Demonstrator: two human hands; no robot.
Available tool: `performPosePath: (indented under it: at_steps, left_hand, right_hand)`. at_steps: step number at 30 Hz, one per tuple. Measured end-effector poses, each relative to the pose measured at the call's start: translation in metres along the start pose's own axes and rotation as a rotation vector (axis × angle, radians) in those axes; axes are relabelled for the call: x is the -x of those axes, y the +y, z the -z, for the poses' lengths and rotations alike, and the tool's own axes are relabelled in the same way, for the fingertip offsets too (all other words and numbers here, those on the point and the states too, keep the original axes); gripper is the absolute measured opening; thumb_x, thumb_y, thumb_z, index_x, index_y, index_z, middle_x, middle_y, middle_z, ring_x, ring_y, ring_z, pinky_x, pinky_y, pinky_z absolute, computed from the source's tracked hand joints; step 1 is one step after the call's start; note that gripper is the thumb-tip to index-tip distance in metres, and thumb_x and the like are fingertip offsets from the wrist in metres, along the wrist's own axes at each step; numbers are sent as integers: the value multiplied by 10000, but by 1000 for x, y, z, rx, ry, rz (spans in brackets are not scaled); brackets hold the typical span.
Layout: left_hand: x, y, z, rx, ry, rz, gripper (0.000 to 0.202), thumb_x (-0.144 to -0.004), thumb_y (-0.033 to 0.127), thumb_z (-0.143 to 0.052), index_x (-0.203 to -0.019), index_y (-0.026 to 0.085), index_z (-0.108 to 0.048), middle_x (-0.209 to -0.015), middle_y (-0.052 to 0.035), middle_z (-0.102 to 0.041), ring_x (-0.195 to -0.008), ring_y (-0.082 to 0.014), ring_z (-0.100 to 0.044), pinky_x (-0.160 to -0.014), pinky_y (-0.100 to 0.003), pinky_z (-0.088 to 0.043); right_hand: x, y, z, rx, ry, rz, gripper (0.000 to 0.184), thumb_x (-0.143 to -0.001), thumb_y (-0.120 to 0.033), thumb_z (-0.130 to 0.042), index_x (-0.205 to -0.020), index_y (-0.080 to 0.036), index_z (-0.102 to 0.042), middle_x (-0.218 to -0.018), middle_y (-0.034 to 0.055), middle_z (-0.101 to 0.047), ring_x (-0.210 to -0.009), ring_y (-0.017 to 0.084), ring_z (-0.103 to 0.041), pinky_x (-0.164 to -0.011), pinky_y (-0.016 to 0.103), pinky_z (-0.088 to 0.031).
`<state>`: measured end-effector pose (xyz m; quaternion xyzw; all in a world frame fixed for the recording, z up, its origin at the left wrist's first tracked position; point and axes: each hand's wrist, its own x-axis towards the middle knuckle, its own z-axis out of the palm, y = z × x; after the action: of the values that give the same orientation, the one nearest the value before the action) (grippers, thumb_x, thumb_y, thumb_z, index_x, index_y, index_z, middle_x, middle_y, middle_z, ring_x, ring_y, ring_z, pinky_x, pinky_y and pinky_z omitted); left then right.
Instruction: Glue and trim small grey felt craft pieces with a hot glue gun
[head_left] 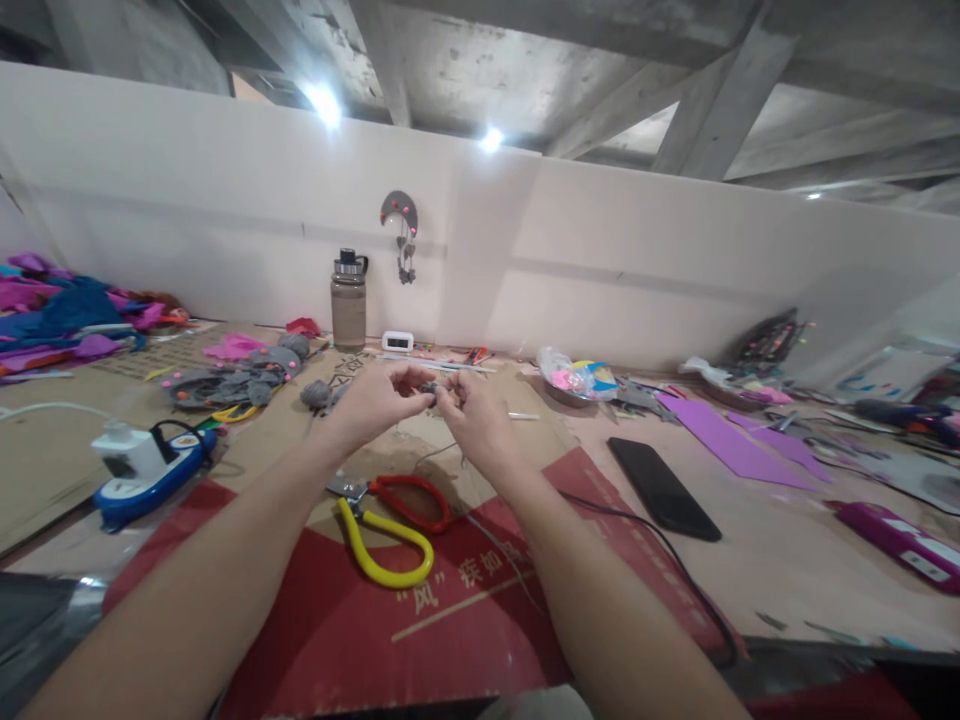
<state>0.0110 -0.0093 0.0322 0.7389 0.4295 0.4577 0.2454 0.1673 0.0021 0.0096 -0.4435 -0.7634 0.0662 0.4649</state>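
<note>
My left hand (381, 402) and my right hand (474, 412) meet above the cardboard, fingertips pinched on one small dark grey piece (430, 389). It looks like felt, but the fingers cover most of it. A thin grey thread (491, 538) trails below my right hand across the red printed cardboard (330, 640). Just below the hands lie scissors with one red and one yellow handle (386, 565), blades pointing left. A ball of grey yarn (319, 396) rests left of my left hand.
Left are a blue-white power strip (154, 475) and a grey felt moon (225, 385) with pink dots. A water bottle (349, 305) stands by the wall. Right lie a black phone (664, 488), a bowl (570, 393), purple sheets (731, 440) and a magenta device (900, 543) on the table.
</note>
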Motion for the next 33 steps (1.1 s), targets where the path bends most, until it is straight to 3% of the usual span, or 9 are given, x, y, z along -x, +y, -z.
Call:
performPosePath:
  at_steps: [5, 10, 14, 16, 26, 33]
  left_hand:
    - [1, -1, 0, -156, -16, -5, 193, -731, 305, -570, -784, 151, -675, -541, 14, -592, -452, -85, -521, -433, -179, -383]
    - [1, -4, -1, -123, 58, 14, 143, -728, 251, -539, -762, 149, -632, -577, 11, -611, -471, -103, -577, -471, -198, -443]
    - [0, -7, -3, -79, 100, 12, 110, -708, 229, -540, -738, 153, -614, -591, 3, -624, -487, -115, -592, -478, -208, -463]
    - [0, -8, -5, -51, 114, 21, 101, -698, 218, -546, -734, 152, -612, -595, -1, -628, -494, -121, -599, -480, -213, -473]
    - [-3, -9, -6, 163, 155, 110, 118, -712, 248, -574, -721, 135, -606, -575, -16, -618, -450, -112, -565, -456, -221, -464]
    - [-11, -24, 2, 437, 349, 162, 178, -664, 271, -651, -748, 115, -630, -572, -20, -605, -451, -85, -525, -398, -180, -374]
  right_hand:
    - [0, 5, -2, -121, -44, 10, 210, -836, -339, -469, -776, -172, -581, -659, -6, -529, -626, 119, -463, -606, 241, -334]
    - [2, 2, -2, -181, 9, -5, 222, -799, -246, -488, -1004, -161, -502, -648, -31, -473, -593, 120, -441, -590, 239, -342]
    - [5, -5, -2, -155, 16, 0, 67, -801, -234, -483, -818, -176, -512, -683, -14, -507, -615, 116, -450, -606, 238, -344]
    - [7, -7, -3, -136, 17, 3, 99, -816, -253, -477, -767, -177, -516, -701, -6, -529, -632, 116, -457, -615, 240, -343]
    - [11, -12, -9, -96, -33, 37, 183, -859, -233, -417, -767, -174, -564, -727, 18, -589, -674, 128, -498, -644, 249, -348]
    - [14, -16, -12, -120, -147, 54, 206, -866, -216, -404, -759, -169, -573, -732, 27, -599, -673, 128, -506, -628, 244, -348]
